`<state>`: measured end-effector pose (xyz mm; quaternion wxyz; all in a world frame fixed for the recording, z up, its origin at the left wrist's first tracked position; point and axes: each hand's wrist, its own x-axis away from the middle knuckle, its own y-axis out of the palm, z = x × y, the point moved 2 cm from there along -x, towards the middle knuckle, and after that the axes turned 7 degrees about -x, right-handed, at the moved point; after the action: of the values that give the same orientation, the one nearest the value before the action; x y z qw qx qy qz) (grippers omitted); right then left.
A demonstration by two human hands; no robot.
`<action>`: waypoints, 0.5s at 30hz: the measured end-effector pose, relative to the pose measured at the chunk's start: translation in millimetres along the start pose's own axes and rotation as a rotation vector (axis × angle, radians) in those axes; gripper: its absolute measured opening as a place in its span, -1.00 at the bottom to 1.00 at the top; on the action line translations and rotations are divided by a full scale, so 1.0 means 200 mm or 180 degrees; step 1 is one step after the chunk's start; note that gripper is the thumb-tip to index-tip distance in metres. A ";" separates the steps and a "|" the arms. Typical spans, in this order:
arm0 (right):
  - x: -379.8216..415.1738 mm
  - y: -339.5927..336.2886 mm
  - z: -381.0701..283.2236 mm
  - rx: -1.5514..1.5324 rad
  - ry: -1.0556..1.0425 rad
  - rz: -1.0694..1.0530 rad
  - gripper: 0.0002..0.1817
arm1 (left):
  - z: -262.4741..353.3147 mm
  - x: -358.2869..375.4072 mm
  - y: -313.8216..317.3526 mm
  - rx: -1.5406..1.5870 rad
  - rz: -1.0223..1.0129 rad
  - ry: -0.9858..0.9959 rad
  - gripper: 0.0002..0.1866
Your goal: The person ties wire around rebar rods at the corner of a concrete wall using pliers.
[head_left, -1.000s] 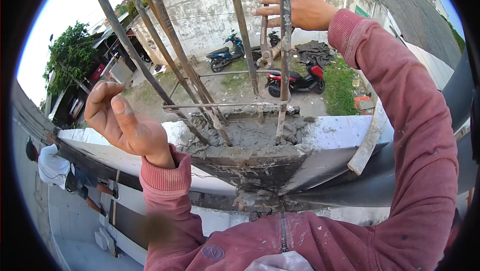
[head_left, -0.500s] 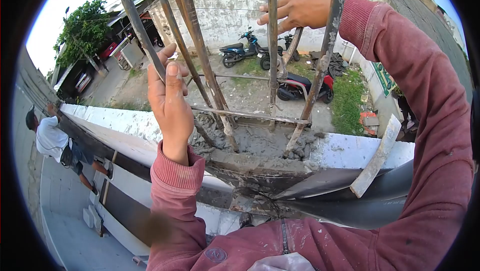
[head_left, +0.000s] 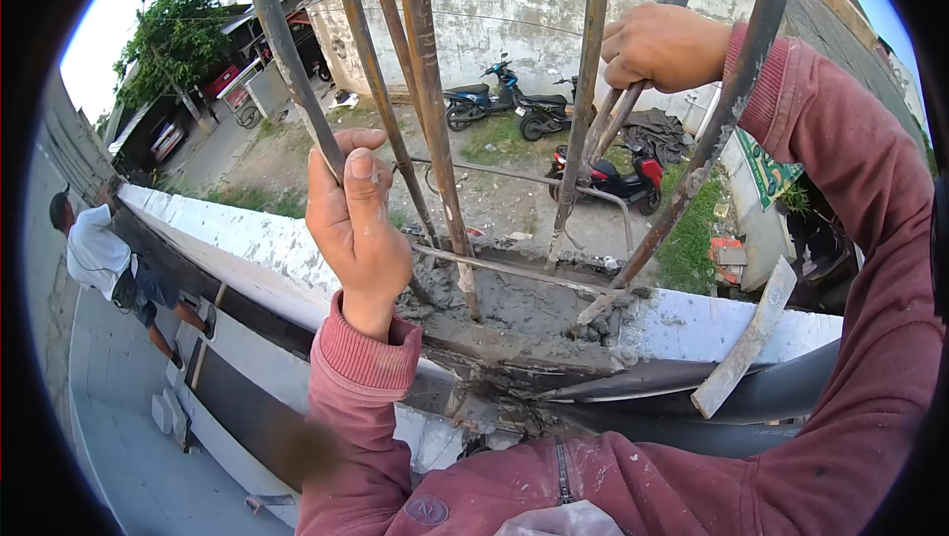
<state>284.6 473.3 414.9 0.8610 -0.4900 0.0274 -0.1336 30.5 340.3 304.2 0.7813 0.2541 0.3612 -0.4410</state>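
Several upright rebars rise from wet grey mortar point(head_left: 529, 301) on top of a wall. My left hand point(head_left: 361, 229) is closed around the leftmost rebar point(head_left: 282, 46), thumb in front and fingers curled behind it. At the upper right, my right hand point(head_left: 664, 46) has its fingers curled around a dark metal rod point(head_left: 615, 126), whose top end shows above the knuckles. A thick slanted rebar point(head_left: 733, 101) passes in front of my right wrist. Low around the bars runs a bent steel stirrup point(head_left: 514, 271), close above the mortar.
A flat strip point(head_left: 746, 343) leans across the white wall top point(head_left: 682, 323) at right. To the left, a person in a white shirt point(head_left: 99, 249) stands by the wall. Beyond it are parked motorbikes point(head_left: 608, 175), a tree point(head_left: 178, 46) and a weathered wall point(head_left: 494, 2).
My right hand's fingers, stretched apart before, are now curled around the rod. My left hand still grips its rebar. The whole view has shifted slightly.
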 end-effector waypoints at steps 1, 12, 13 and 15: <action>0.04 -0.01 -0.01 0.0065 0.0050 0.0152 -0.82 | 0.00 0.00 0.00 0.0009 0.0004 0.0002 -0.73; 0.08 0.05 0.03 0.0254 0.0046 0.0072 -0.89 | 0.00 0.01 0.00 -0.0009 0.0070 -0.0056 -0.73; 0.04 0.01 0.00 0.0378 -0.0139 -0.0056 -0.89 | 0.01 0.01 0.00 -0.0029 0.0097 -0.0053 -0.73; -0.01 -0.05 -0.02 0.0543 -0.0378 -0.0201 -0.84 | 0.00 0.01 0.01 -0.0066 0.0132 -0.0020 -0.73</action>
<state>279.3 465.9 420.2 0.8950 -0.4226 -0.0507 -0.1333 32.7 339.8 303.3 0.7940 0.2521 0.3580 -0.4217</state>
